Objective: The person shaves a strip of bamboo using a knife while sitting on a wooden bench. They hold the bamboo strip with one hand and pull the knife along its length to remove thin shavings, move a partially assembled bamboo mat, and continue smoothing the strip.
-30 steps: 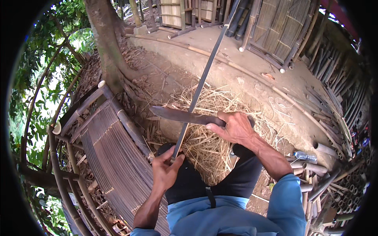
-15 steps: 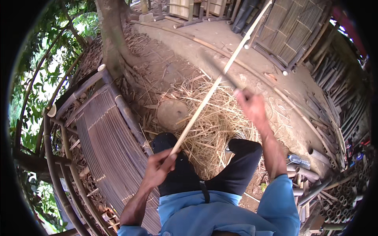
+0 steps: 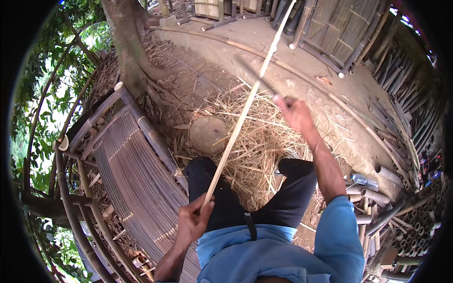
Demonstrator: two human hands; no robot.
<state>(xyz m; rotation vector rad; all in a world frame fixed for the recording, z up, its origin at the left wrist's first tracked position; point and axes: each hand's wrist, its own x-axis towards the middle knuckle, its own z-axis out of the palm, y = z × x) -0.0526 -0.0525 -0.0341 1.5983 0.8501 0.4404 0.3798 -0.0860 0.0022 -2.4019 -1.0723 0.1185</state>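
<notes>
A long, pale bamboo strip slants from my lap up to the far edge of the view. Its near end is gripped by my left hand, fingers closed round it above my left thigh. My right hand is closed on the handle of a knife, whose dark blade is smeared by motion. The blade crosses the strip near its middle; whether it touches cannot be made out. Beneath lies a heap of thin shavings between and beyond my knees.
A round wooden block stands beside the shavings. On my left is a slatted bamboo bench. A tree trunk rises beyond it. Bamboo lengths and a plastic bottle lie at my right. A long pole crosses the ground.
The far end of the strip has swung a little to the left. My right hand and the knife have shifted slightly left, and my left hand has lowered a little.
</notes>
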